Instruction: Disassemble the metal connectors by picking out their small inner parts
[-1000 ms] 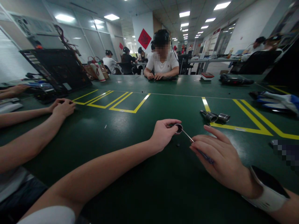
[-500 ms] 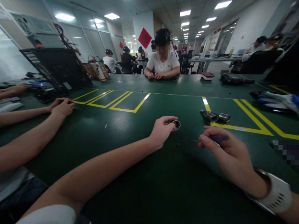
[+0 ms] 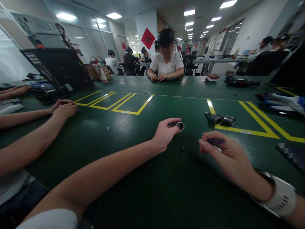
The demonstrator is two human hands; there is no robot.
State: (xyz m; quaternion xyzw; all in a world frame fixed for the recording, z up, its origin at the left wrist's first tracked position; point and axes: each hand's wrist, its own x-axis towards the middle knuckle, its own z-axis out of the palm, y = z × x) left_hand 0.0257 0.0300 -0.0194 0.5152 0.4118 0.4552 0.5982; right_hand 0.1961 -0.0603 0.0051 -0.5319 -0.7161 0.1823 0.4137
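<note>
Near the middle of the green table (image 3: 133, 190), my left hand (image 3: 166, 133) is closed around a round metal part (image 3: 180, 127) with a hollow, ring-shaped end facing right. My right hand (image 3: 225, 151) grips a screwdriver (image 3: 215, 142) by its dark handle, the thin shaft pointing left. At the shaft's tip is a tiny dark piece (image 3: 182, 148), just below the metal part; whether it is stuck to the tip or lies on the table I cannot tell. Beyond my right hand lie two dark metal cylindrical parts (image 3: 216, 120), side by side.
Yellow tape lines (image 3: 247, 132) mark the table. Blue-and-white tools (image 3: 281, 103) and a black tool (image 3: 241, 81) lie at the right. A co-worker's hands (image 3: 64, 108) rest at the left, beside a black panel (image 3: 69, 70). Another person (image 3: 166, 63) sits opposite.
My right hand has moved left and slightly down, bringing the screwdriver's tip to the tiny dark piece. My left hand stays in place, with the metal part's opening turned slightly.
</note>
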